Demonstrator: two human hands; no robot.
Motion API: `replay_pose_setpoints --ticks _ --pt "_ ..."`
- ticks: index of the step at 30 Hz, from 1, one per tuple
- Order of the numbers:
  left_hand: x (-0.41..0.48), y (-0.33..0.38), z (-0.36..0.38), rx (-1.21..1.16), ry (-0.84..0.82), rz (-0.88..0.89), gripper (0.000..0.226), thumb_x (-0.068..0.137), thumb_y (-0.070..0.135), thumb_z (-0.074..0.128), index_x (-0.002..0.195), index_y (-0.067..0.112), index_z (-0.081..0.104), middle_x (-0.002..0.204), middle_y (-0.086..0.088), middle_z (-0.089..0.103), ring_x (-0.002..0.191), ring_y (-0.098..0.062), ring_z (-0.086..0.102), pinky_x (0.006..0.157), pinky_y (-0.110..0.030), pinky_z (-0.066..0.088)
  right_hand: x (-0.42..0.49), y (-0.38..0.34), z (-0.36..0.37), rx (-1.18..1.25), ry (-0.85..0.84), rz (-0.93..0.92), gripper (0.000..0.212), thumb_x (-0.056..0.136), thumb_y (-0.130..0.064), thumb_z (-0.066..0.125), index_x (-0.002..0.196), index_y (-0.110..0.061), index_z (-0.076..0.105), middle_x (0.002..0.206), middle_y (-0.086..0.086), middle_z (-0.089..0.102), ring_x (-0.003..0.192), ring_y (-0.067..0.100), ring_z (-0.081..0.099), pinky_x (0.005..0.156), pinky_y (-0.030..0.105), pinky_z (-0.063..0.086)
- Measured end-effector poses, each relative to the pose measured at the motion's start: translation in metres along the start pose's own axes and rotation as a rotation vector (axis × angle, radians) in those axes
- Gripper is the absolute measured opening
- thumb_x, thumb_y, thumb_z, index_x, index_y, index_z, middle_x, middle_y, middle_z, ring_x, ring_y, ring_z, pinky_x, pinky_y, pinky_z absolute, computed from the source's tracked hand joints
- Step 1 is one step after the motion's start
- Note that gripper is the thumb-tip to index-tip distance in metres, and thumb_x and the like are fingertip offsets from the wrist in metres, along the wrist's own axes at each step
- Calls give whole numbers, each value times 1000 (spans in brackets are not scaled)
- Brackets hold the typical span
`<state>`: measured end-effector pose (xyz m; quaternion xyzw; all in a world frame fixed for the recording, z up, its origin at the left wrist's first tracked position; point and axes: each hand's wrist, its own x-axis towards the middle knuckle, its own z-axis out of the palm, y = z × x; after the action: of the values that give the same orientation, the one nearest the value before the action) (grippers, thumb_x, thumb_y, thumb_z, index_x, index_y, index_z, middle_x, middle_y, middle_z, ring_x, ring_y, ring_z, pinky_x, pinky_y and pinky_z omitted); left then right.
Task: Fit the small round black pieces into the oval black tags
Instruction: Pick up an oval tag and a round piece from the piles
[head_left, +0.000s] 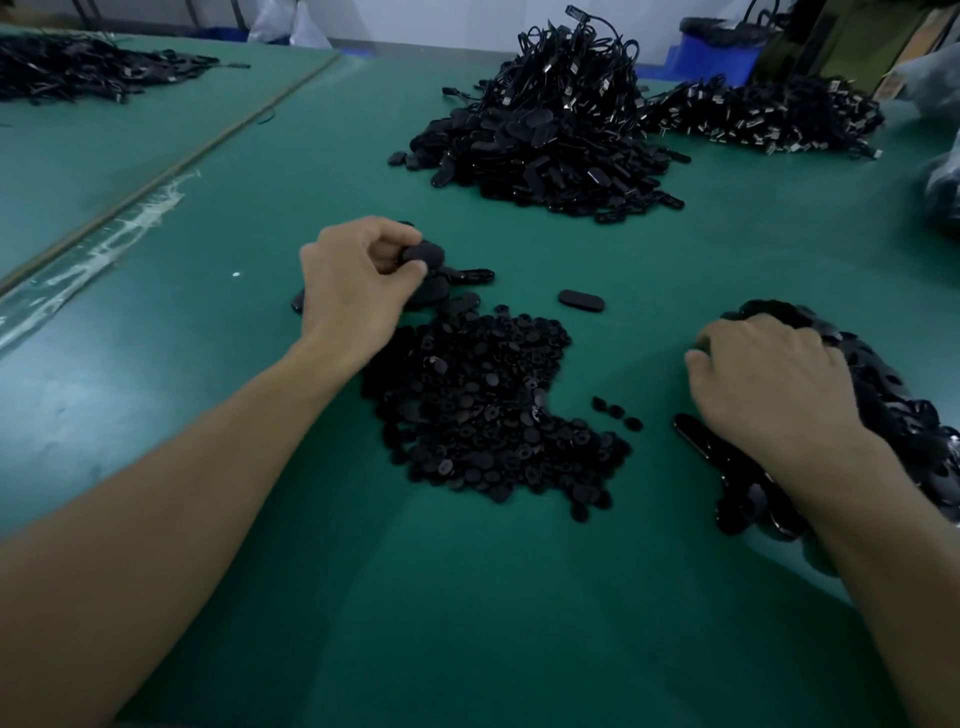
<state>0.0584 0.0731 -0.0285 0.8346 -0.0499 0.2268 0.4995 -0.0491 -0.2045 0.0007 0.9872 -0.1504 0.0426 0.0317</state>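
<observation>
From the head camera, take the pile of small round pieces (483, 405) in the middle of the green table (467, 597) as the marker. The left hand (358, 280) is just beyond the pile's far left corner, thumb and curled fingers pinching one oval tag (423, 254) lifted a little above a few more tags lying there. The held tag is partly hidden by the fingers, so its long axis is hard to read; it seems to run roughly left to right. The right hand (769, 384) is well to the right of the pile, knuckles up, fingers bent down into a heap of tags (883, 395); whether it grips anything there I cannot tell. Three stray round pieces (615, 410) lie off the pile's right edge, between the pile and the right hand. A lone tag (582, 300) lies flat just beyond the pile, its long axis nearly left to right. The pile lies between both hands, so I judge the right hand better placed to fetch a round piece across to the held tag.
</observation>
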Motion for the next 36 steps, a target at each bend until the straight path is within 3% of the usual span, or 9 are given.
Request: replay_pose_setpoints --ticks 3,8,11,14,17,21,25,34,36 --pt "7 -13 -4 56 18 -34 24 80 20 84 102 24 76 80 18 67 69 8 66 79 -17 58 1 -1 4 19 32 -74 25 102 -18 42 113 -7 63 108 19 64 104 44 55 87 47 44" --pt "8 -17 -7 204 25 -44 22 82 31 82 103 29 77 91 9 73 85 -10 68 85 -37 59 3 -7 6 214 69 -198 37 101 -3 49 136 -10 55 126 19 55 115 37 52 94 44 44" --pt "5 -13 -7 305 37 -14 20 87 34 77 106 29 77 105 4 73 96 -18 67 83 -38 55 2 -9 7 199 84 -184 33 100 -13 54 132 -8 58 129 19 50 120 38 46 100 44 40" --pt "5 -12 -7 394 66 -10 22 90 37 73 111 31 76 116 3 67 108 -21 61 77 -36 44 0 -6 8 41 90 -82 33 101 -34 52 111 -6 65 117 21 57 114 44 47 95 49 41" --pt "5 -13 -8 440 52 -30 27 94 38 69 120 34 71 121 1 59 115 -23 57 77 -38 40 0 -4 7 55 75 -85 33 102 -34 48 111 -9 67 109 19 67 111 43 52 94 48 44" --pt "1 -10 -6 399 47 24 21 95 35 66 115 34 70 108 8 58 98 -17 58 76 -35 42 -1 -7 4 196 126 -167 24 102 -27 53 114 -17 70 104 10 73 105 37 61 91 48 51" --pt "-11 8 1 304 -9 223 11 94 31 65 100 28 74 91 13 65 78 -5 58 75 -32 54 1 -10 8 377 135 -181 21 98 -13 59 115 -18 70 107 8 72 98 31 65 81 40 55" --pt "-43 42 20 139 -273 416 19 92 34 65 102 22 77 83 13 72 75 -5 67 71 -38 60 8 -8 11 519 209 -179 29 94 -10 66 123 -17 67 106 4 69 95 20 62 91 37 53" --pt "-44 43 21 98 -294 404 17 92 31 68 102 21 77 83 13 73 75 -2 67 73 -35 60 8 -9 9 614 193 -214 28 93 -10 69 120 -18 69 101 -3 68 87 9 62 89 23 53"
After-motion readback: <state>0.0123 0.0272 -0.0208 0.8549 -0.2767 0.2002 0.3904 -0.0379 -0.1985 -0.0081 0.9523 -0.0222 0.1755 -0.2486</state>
